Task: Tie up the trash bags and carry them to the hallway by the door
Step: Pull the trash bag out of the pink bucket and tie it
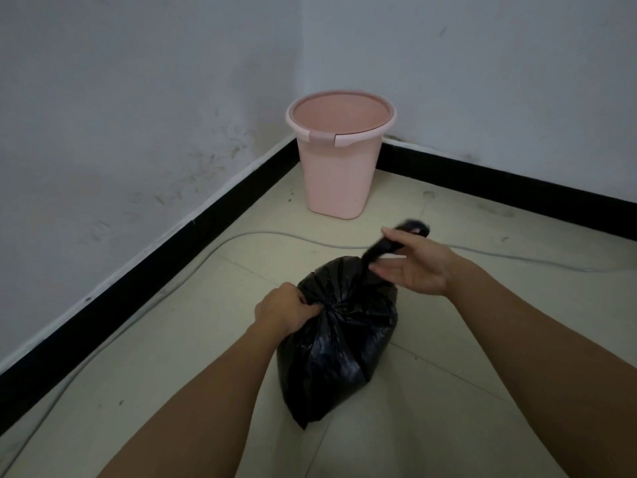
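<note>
A full black trash bag stands on the tiled floor in front of me. Its top is gathered and twisted into a dark strand that runs up and to the right. My left hand grips the gathered plastic at the bag's upper left. My right hand holds the twisted strand between thumb and fingers, its fingers pointing left, and the blurred tip of the strand sticks out past the thumb.
An empty pink bin stands in the corner behind the bag, against white walls with a black baseboard. A grey cable lies across the floor between the bin and the bag.
</note>
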Available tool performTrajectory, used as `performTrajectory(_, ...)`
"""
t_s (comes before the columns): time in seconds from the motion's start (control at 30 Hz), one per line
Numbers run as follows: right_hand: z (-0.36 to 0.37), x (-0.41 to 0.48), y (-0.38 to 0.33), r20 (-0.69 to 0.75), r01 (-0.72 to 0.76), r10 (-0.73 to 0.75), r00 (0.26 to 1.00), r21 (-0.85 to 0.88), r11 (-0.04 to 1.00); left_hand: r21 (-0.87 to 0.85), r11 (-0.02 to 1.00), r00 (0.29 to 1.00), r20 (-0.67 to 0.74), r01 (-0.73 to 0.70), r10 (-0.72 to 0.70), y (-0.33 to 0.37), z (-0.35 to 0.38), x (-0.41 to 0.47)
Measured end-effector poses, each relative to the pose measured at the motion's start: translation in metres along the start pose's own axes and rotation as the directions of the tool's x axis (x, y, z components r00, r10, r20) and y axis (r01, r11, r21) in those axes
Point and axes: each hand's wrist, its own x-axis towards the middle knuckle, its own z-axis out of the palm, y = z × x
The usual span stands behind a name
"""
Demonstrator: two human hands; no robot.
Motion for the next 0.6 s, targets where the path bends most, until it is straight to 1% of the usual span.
performTrajectory(0.03,0.002,0.000,0.001,0.054,0.018,-0.020,0.998,0.039,0.999,-0.064,0.998,1.000,0.020,0.015,-0.014,0.001,-0.001,0.001)
performTrajectory(0.07,0.005,0.002,0.007,0.089,0.034,-0.034,0.995,-0.005,0.999,-0.133,0.991,0.999,0.034,0.025,-0.021,0.001,-0.001,0.002)
performTrajectory(0.1,0.010,0.005,0.016,0.096,0.061,-0.048,0.994,-0.130,0.990,-0.206,0.978,0.999,0.041,0.036,-0.028,0.001,-0.001,0.003)
performTrajectory(0.13,0.012,0.010,0.027,0.050,0.095,-0.083,0.995,-0.325,0.941,-0.283,0.958,0.999,0.042,0.043,-0.033,0.003,-0.001,0.003)
performTrajectory(0.17,0.016,0.015,0.039,-0.016,0.124,-0.153,0.988,-0.512,0.850,-0.359,0.932,0.998,0.046,0.051,-0.037,0.005,-0.001,0.003)
performTrajectory(0.2,0.018,0.022,0.049,-0.085,0.143,-0.260,0.962,-0.654,0.743,-0.427,0.902,0.997,0.060,0.061,-0.039,0.008,-0.002,0.002)
performTrajectory(0.23,0.017,0.029,0.057,-0.132,0.156,-0.367,0.921,-0.739,0.655,-0.480,0.874,0.996,0.080,0.073,-0.039,0.011,-0.003,0.000)
performTrajectory(0.27,0.017,0.031,0.061,-0.158,0.167,-0.456,0.876,-0.787,0.594,-0.512,0.855,0.995,0.093,0.077,-0.034,0.013,-0.004,-0.002)
performTrajectory(0.3,0.016,0.036,0.061,-0.179,0.177,-0.520,0.835,-0.808,0.562,-0.522,0.849,0.995,0.099,0.079,-0.032,0.014,-0.005,-0.002)
performTrajectory(0.33,0.015,0.038,0.059,-0.209,0.190,-0.540,0.815,-0.785,0.590,-0.512,0.856,0.995,0.094,0.076,-0.032,0.013,-0.005,-0.002)
performTrajectory(0.37,0.016,0.036,0.055,-0.239,0.235,-0.525,0.817,-0.694,0.681,-0.488,0.870,0.997,0.076,0.067,-0.034,0.012,-0.004,-0.002)
performTrajectory(0.4,0.020,0.033,0.050,-0.251,0.273,-0.474,0.844,-0.559,0.783,-0.459,0.887,0.998,0.056,0.055,-0.033,0.009,-0.003,0.000)
performTrajectory(0.43,0.024,0.030,0.046,-0.240,0.300,-0.424,0.873,-0.421,0.856,-0.435,0.900,0.999,0.043,0.046,-0.030,0.008,-0.002,0.002)
performTrajectory(0.47,0.028,0.027,0.043,-0.214,0.317,-0.394,0.894,-0.322,0.892,-0.410,0.911,0.999,0.036,0.034,-0.021,0.008,-0.001,0.004)
performTrajectory(0.5,0.033,0.024,0.042,-0.194,0.342,-0.394,0.898,-0.254,0.905,-0.380,0.925,1.000,0.030,0.018,-0.007,0.009,-0.001,0.005)
performTrajectory(0.53,0.037,0.023,0.042,-0.189,0.364,-0.410,0.892,-0.236,0.901,-0.348,0.938,1.000,0.027,-0.001,0.011,0.013,-0.001,0.005)
performTrajectory(0.57,0.039,0.025,0.044,-0.194,0.378,-0.426,0.884,-0.241,0.894,-0.333,0.943,0.999,0.027,-0.014,0.025,0.016,-0.001,0.005)
performTrajectory(0.6,0.040,0.027,0.045,-0.199,0.390,-0.460,0.865,-0.307,0.868,-0.351,0.936,0.999,0.025,-0.022,0.033,0.019,-0.003,0.004)
